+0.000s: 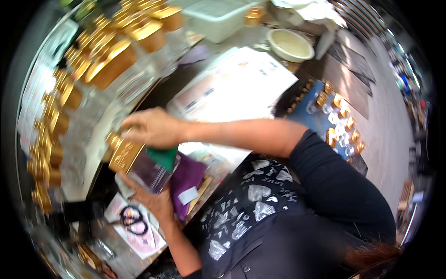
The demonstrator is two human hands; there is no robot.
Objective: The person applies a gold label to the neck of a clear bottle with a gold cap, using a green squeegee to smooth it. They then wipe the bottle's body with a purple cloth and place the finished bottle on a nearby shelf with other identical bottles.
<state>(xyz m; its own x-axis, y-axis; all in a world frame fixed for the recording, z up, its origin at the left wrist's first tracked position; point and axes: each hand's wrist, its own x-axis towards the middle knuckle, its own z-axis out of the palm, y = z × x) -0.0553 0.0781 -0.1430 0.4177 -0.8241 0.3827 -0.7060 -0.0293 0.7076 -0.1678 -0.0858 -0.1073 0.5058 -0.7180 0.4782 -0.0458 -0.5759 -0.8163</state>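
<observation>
A clear glass bottle with a gold top (126, 153) is held tilted at the left of the head view. My left hand (155, 197) grips its clear lower part from below, with the thumb and fingers along the glass. Over the gold neck end my right hand (155, 128) is closed, its fingers bent and slightly blurred. A green cloth (162, 158) hangs from under the right palm against the bottle's side; how the fingers hold it is hidden. Beneath the bottle lies a purple cloth (188, 176) with a small white piece (187, 195) on it.
Several gold-topped bottles (111, 63) line the left and back. Black-handled scissors (134, 220) lie on printed paper. White sheets (232, 83) cover the table's middle. Behind are a translucent bin (218, 21) and a cream bowl (291, 45). Gold-and-clear parts (341, 121) sit on a blue surface at right.
</observation>
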